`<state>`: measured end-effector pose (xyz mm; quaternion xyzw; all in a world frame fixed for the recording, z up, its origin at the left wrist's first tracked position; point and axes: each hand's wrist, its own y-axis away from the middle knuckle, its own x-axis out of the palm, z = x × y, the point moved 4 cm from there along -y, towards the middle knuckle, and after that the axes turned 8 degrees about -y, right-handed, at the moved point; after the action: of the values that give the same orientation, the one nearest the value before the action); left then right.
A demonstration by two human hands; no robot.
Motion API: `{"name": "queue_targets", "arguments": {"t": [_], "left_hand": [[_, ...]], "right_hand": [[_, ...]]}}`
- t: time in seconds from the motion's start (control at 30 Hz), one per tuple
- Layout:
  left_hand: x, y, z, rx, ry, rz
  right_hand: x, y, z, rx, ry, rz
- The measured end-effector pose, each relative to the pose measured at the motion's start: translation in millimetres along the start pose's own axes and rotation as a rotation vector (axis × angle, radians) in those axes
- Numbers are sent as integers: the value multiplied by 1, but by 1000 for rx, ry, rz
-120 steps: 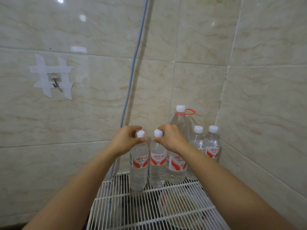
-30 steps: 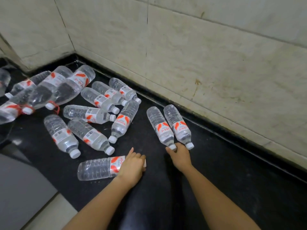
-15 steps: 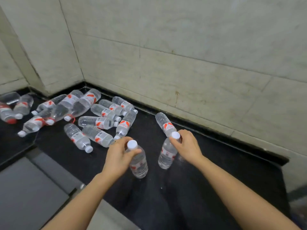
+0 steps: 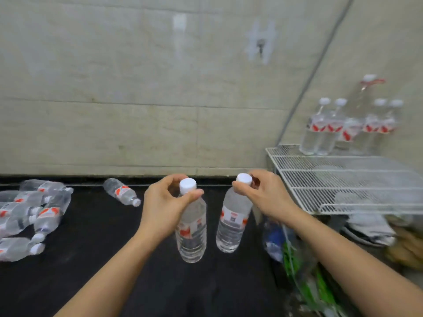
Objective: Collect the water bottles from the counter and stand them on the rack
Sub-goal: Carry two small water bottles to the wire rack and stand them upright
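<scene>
Since half a second ago I have swung right, bringing the blurred wire rack (image 4: pixel 343 177) into view, my left hand (image 4: pixel 164 207) pinching one upright bottle (image 4: pixel 192 229) by its neck, my right hand (image 4: pixel 265 197) another bottle (image 4: pixel 232 223), both above the counter (image 4: pixel 91 271), their labels unreadable.

Bare wire is seen across the front and middle of the rack (image 4: pixel 343 179); its back left corner is taken up by standing bottles (image 4: pixel 348 126). Dark counter (image 4: pixel 103 236) lies bare centrally, bounded left by a heap of lying bottles (image 4: pixel 29 216). One stray bottle (image 4: pixel 121 194) lies near the wall.
</scene>
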<state>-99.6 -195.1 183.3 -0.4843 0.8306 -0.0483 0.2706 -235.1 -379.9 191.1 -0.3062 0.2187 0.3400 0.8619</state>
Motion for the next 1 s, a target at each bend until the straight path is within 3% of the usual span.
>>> {"name": "queue_targets", "arguments": {"t": [0.33, 0.53, 0.73, 1.0], "left_hand": [[159, -54, -183, 315, 216, 182], [294, -92, -261, 329, 260, 211], [434, -123, -299, 287, 219, 240], [563, -160, -324, 275, 174, 301]], "right_hand": [[-233, -33, -31, -48, 78, -322], [-358, -75, -108, -77, 137, -328], [-437, -109, -216, 41, 217, -320], [-493, -165, -336, 334, 290, -325]]}}
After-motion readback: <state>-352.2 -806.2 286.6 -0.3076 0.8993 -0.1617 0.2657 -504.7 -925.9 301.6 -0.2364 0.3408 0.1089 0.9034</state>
